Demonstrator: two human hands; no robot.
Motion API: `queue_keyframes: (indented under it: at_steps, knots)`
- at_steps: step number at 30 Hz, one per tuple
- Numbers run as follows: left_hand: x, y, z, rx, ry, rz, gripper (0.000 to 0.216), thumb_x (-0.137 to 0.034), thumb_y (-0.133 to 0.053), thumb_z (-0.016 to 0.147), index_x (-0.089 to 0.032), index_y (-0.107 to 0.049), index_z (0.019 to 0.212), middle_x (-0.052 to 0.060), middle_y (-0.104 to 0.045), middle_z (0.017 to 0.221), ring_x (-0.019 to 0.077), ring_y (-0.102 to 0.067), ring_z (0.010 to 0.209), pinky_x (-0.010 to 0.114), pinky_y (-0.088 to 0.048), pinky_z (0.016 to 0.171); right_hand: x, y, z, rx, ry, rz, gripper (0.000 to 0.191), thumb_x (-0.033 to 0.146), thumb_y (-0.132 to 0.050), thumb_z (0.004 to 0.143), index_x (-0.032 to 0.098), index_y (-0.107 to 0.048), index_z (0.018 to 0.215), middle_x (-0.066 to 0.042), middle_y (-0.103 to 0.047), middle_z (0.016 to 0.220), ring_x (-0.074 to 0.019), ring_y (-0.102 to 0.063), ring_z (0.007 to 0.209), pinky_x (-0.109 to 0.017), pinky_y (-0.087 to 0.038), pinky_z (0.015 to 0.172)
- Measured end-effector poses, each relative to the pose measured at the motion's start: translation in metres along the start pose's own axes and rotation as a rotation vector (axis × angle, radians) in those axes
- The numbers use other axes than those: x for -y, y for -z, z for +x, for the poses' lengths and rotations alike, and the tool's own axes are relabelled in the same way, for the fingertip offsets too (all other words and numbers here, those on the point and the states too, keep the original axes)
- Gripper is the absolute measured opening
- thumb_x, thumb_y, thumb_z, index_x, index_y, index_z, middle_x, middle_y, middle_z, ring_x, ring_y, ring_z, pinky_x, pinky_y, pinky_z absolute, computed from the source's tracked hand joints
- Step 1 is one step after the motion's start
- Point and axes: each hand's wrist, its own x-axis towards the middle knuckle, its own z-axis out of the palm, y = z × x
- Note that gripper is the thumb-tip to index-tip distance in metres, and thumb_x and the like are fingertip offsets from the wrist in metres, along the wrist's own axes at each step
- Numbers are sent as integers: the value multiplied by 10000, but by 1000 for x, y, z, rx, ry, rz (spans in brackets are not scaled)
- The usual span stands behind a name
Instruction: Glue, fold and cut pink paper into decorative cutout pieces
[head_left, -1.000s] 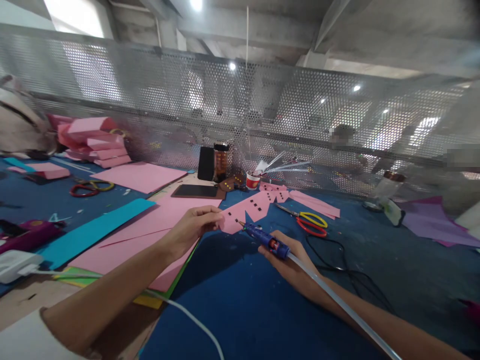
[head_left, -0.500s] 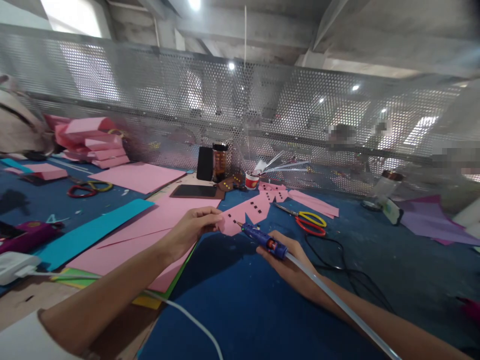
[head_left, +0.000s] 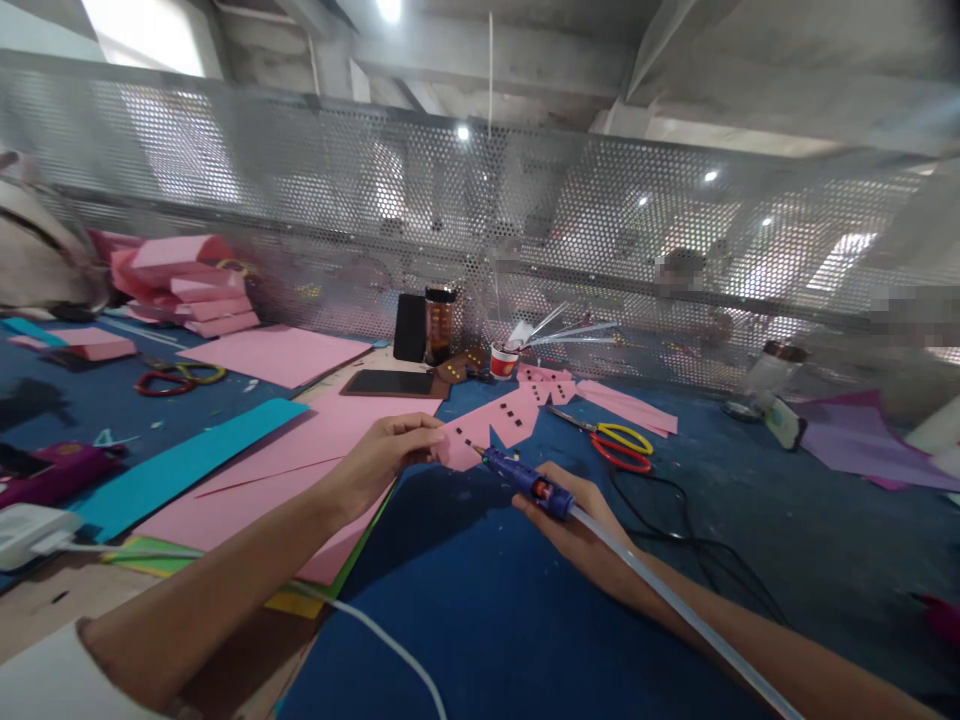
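Note:
My left hand [head_left: 386, 455] pinches the near end of a pink paper cut-out [head_left: 501, 415] dotted with small black squares, holding it just above the blue table. My right hand [head_left: 574, 520] grips a blue hot glue gun [head_left: 525, 478] with a clear glue stick [head_left: 675, 610] trailing back along my forearm. The gun's nozzle touches the cut-out's near edge, close to my left fingertips.
Scissors with yellow and red handles [head_left: 619, 445] lie right of the cut-out beside a black cable [head_left: 675, 540]. Large pink sheets [head_left: 277, 460], a blue strip [head_left: 172, 465], a dark tablet [head_left: 390, 382], a jar [head_left: 439, 325] and a red cup [head_left: 504, 362] sit behind. A perforated metal screen [head_left: 450, 230] closes the far side.
Almost nothing has changed; the glue gun's nozzle has crept slightly closer to the cut-out's edge while both hands keep their grips.

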Motion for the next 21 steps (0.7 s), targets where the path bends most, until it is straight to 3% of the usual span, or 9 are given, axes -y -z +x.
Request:
queue_keyframes:
  at_steps: [21]
  knots:
    - [-3,-2,-2,18,-4,5,138,-296,-715,786,-163,-738,756,38,-687,766,166,-606,749,298,-473,762,-1,-1,0,-5,14,-26,214,410,-607,910,209,-548,865,32,-496,702,-115,-435,591,-220,-368,524]
